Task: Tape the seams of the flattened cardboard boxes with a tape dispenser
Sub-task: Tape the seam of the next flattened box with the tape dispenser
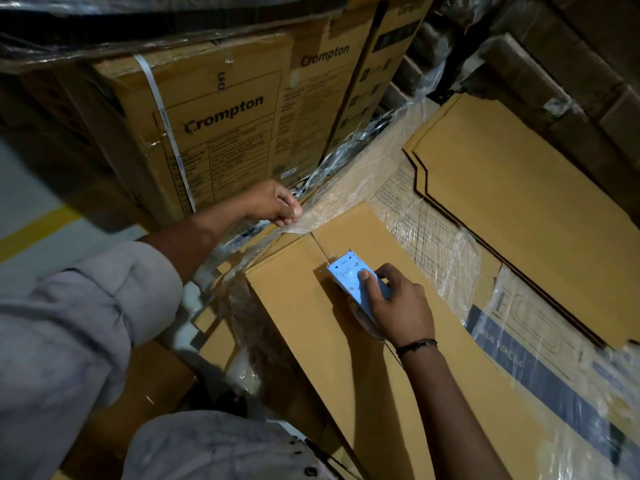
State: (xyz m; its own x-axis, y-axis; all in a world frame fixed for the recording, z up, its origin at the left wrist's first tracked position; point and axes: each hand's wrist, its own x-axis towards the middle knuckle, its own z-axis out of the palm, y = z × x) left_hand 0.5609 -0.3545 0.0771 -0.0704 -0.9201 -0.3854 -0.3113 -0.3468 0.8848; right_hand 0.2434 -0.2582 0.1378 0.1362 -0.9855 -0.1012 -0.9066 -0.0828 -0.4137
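A flattened brown cardboard box lies in front of me, with a seam running from its far edge toward me. My right hand grips a light blue tape dispenser pressed on that seam, near the far end. My left hand reaches past the far edge of the box and pinches what looks like the end of the clear tape. The roll under the dispenser is mostly hidden by my right hand.
Tall printed cartons wrapped in plastic film stand just behind. More flattened cardboard sheets lie to the right on a film-wrapped stack. Grey floor with a yellow line shows at the left.
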